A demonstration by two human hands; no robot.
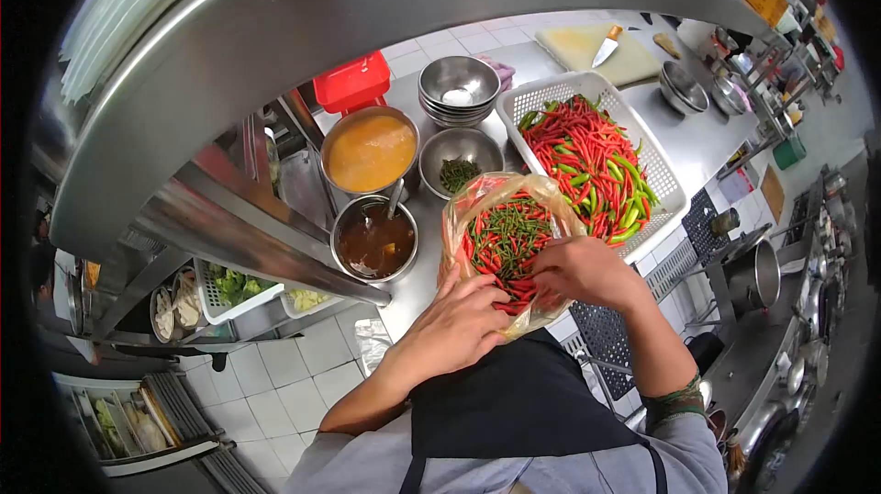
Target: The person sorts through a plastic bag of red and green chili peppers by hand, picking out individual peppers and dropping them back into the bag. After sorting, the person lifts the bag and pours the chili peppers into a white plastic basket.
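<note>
Two bare hands are held at an open plastic bag (486, 187), in which red chillies (485, 251) and thin green pieces (514, 223) are contained. The bag's side and rim are met by the left hand (466, 318), its fingers extended, apparently so that the bag is steadied; whether plastic is pinched cannot be told. The right hand (587, 269) is curled, its fingertips dipped among the chillies; what is gripped, if anything, is hidden. The bag's mouth is spread wide, presumably so that its contents can be reached. Just beyond, a white basket (674, 196) of chillies and a metal bowl (482, 147) of green bits are placed, likely for easy reach.
</note>
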